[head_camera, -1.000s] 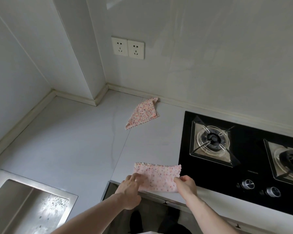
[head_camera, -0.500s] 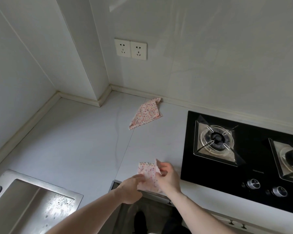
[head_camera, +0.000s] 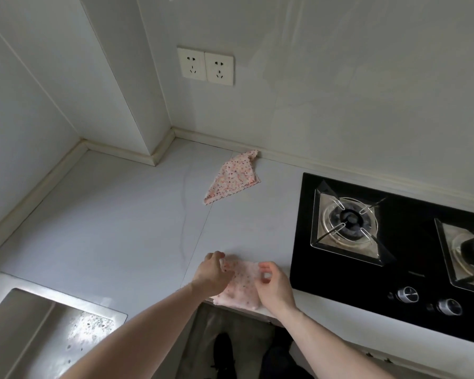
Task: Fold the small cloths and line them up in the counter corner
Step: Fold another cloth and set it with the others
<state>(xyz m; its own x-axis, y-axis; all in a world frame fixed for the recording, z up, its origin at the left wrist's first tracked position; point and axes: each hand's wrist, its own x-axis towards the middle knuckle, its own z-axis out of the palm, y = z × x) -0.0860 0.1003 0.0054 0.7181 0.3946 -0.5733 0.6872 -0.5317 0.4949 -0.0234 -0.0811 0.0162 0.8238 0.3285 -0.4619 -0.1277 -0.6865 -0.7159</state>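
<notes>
I am pinching the small cloth [head_camera: 240, 285] at the counter [head_camera: 121, 228] front edge — left hand [head_camera: 211, 274] and right hand [head_camera: 274, 288] fingers clamped on it — aligning edges squarely before creasing flat.

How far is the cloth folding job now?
Done: one floral cloth, folded into a triangle, lies by the back wall, not quite in the counter corner. In hand: the left hand and right hand hold a second floral cloth at the counter's front edge, fold unfinished. Left: finish this fold and line both up in the corner.
</notes>
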